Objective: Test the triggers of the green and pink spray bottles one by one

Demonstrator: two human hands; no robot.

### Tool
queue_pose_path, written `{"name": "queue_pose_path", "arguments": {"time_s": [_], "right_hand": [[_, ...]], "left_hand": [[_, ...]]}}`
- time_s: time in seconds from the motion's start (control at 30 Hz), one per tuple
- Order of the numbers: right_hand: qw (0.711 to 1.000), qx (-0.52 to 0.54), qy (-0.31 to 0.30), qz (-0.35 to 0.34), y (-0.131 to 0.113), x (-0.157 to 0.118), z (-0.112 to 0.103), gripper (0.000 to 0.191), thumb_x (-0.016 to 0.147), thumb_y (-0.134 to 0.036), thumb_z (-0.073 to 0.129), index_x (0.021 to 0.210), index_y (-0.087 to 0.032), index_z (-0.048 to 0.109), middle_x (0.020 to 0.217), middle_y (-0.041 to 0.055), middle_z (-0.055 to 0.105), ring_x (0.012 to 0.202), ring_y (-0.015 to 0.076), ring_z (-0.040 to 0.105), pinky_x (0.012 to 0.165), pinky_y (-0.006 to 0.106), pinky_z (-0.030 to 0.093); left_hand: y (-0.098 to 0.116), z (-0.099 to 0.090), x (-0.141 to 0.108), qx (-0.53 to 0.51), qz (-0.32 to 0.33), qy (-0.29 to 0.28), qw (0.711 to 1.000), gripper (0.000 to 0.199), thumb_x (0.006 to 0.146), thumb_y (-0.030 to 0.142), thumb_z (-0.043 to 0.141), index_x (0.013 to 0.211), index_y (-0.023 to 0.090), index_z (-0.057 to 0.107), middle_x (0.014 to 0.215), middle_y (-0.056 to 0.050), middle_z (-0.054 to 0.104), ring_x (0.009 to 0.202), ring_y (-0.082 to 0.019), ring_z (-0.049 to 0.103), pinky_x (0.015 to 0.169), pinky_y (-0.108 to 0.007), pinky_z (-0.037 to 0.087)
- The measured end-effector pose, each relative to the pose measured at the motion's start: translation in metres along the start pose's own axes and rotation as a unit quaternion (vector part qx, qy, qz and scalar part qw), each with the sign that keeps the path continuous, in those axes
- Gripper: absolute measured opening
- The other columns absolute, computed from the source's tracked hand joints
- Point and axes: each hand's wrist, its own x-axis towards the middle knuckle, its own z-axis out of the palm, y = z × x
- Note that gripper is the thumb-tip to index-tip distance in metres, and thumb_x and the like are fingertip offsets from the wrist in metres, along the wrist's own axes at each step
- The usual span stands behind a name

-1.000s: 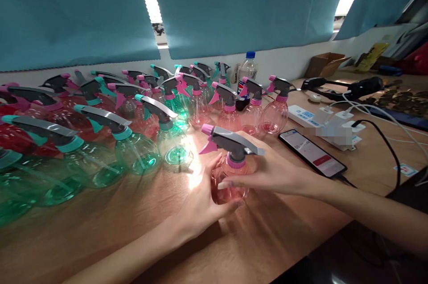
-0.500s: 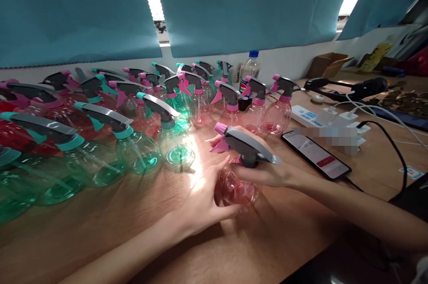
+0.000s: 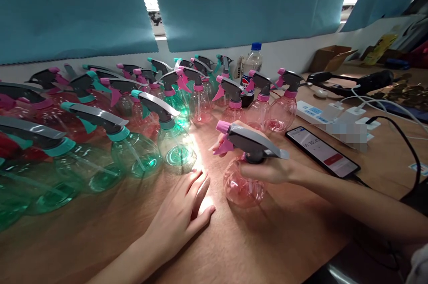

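Note:
A clear pink spray bottle (image 3: pixel 244 186) with a grey and pink trigger head stands upright in front of me. My right hand (image 3: pixel 267 169) is wrapped round its neck, with fingers reaching behind the pink trigger. To the left of that bottle, my left hand (image 3: pixel 180 212) lies on the brown tabletop (image 3: pixel 234 248), fingers stretched out and holding nothing. Just beyond its fingertips stands a green spray bottle (image 3: pixel 177 148) with a teal collar. Another green spray bottle (image 3: pixel 135 154) is farther left.
Rows of pink and green spray bottles fill the left and back. A drink bottle with a blue cap (image 3: pixel 254 63) stands behind them. To the right lie a phone (image 3: pixel 323 152), a power strip (image 3: pixel 312 112) with cables, black headgear (image 3: pixel 361 85) and a cardboard box (image 3: pixel 331 59).
My left hand has let go of the pink spray bottle and moved left onto the table. My right hand still holds the bottle. The view has shifted slightly.

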Motion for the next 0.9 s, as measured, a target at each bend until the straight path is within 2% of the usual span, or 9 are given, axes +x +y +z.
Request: {"name": "queue_pose_path", "arguments": {"time_s": [0.1, 0.2, 0.27, 0.37, 0.47, 0.57, 0.67, 0.73, 0.9], "right_hand": [[0.999, 0.001, 0.019, -0.033, -0.001, 0.001, 0.001, 0.031, 0.059, -0.007, 0.045, 0.086, -0.023, 0.047, 0.083, -0.0016, 0.055, 0.065, 0.0117, 0.051, 0.056, 0.025, 0.045], [0.997, -0.008, 0.048, -0.058, 0.001, 0.000, 0.004, 0.026, 0.057, -0.006, 0.045, 0.076, -0.023, 0.042, 0.074, -0.0042, 0.048, 0.053, 0.0081, 0.041, 0.047, 0.023, 0.037], [0.998, -0.003, 0.050, -0.043, 0.001, 0.000, 0.006, 0.024, 0.057, -0.006, 0.044, 0.074, -0.023, 0.041, 0.072, -0.0048, 0.046, 0.047, 0.0065, 0.034, 0.042, 0.023, 0.032], [0.998, -0.008, 0.051, -0.017, -0.001, 0.002, 0.007, 0.019, 0.059, -0.008, 0.045, 0.072, -0.022, 0.043, 0.075, -0.0026, 0.051, 0.052, 0.0086, 0.043, 0.044, 0.023, 0.037], [0.999, 0.004, 0.049, -0.017, 0.001, 0.006, 0.007, 0.020, 0.059, -0.010, 0.045, 0.075, -0.022, 0.045, 0.080, -0.0003, 0.055, 0.068, 0.0135, 0.056, 0.055, 0.025, 0.048], [0.998, 0.034, 0.038, -0.026, 0.006, 0.010, 0.007, 0.033, 0.060, -0.009, 0.045, 0.090, -0.021, 0.052, 0.089, 0.0010, 0.058, 0.078, 0.0153, 0.060, 0.060, 0.025, 0.051], [0.999, 0.017, 0.028, -0.019, 0.012, 0.014, 0.008, 0.047, 0.062, -0.008, 0.044, 0.105, -0.024, 0.054, 0.090, 0.0001, 0.060, 0.069, 0.0142, 0.060, 0.050, 0.025, 0.047], [1.000, -0.008, 0.028, -0.003, 0.014, 0.017, 0.010, 0.047, 0.063, -0.009, 0.045, 0.107, -0.025, 0.054, 0.082, -0.0012, 0.060, 0.057, 0.0126, 0.055, 0.044, 0.025, 0.045], [0.999, 0.004, 0.032, 0.016, 0.011, 0.023, 0.015, 0.044, 0.065, -0.008, 0.047, 0.105, -0.025, 0.055, 0.077, -0.0020, 0.061, 0.052, 0.0115, 0.052, 0.055, 0.030, 0.055]], "left_hand": [[0.000, 0.001, 0.000, 0.013, 0.005, 0.003, 1.000, 0.050, 0.094, 0.033, 0.047, 0.140, 0.021, 0.032, 0.141, -0.012, 0.042, 0.131, -0.030, 0.036, 0.104, -0.048, 0.036], [0.001, 0.002, -0.002, 0.021, -0.005, -0.002, 1.000, 0.049, 0.094, 0.034, 0.046, 0.140, 0.020, 0.035, 0.141, -0.012, 0.042, 0.132, -0.030, 0.035, 0.104, -0.047, 0.037], [0.001, 0.002, -0.005, 0.027, -0.012, -0.005, 1.000, 0.049, 0.095, 0.035, 0.046, 0.140, 0.020, 0.036, 0.142, -0.012, 0.041, 0.132, -0.030, 0.034, 0.104, -0.047, 0.037], [0.001, 0.002, -0.010, 0.039, -0.017, -0.002, 0.999, 0.047, 0.095, 0.034, 0.045, 0.139, 0.020, 0.037, 0.143, -0.011, 0.040, 0.132, -0.030, 0.035, 0.104, -0.047, 0.037], [0.001, 0.001, -0.014, 0.043, -0.015, 0.013, 0.999, 0.046, 0.095, 0.034, 0.046, 0.138, 0.021, 0.039, 0.141, -0.011, 0.043, 0.130, -0.030, 0.039, 0.103, -0.047, 0.039], [0.002, 0.000, -0.016, 0.043, -0.015, 0.020, 0.999, 0.046, 0.094, 0.035, 0.045, 0.137, 0.021, 0.040, 0.140, -0.011, 0.046, 0.128, -0.031, 0.041, 0.102, -0.047, 0.039], [0.002, 0.000, -0.016, 0.048, -0.015, 0.014, 0.999, 0.045, 0.094, 0.035, 0.045, 0.136, 0.019, 0.041, 0.139, -0.012, 0.046, 0.128, -0.031, 0.041, 0.102, -0.048, 0.039], [0.003, 0.001, -0.015, 0.050, -0.017, 0.013, 0.999, 0.045, 0.094, 0.034, 0.046, 0.136, 0.019, 0.042, 0.140, -0.012, 0.045, 0.128, -0.031, 0.041, 0.102, -0.049, 0.038], [0.004, 0.000, -0.012, 0.046, -0.019, 0.012, 0.999, 0.045, 0.093, 0.033, 0.046, 0.135, 0.018, 0.043, 0.140, -0.013, 0.045, 0.128, -0.032, 0.041, 0.102, -0.049, 0.038]]}}
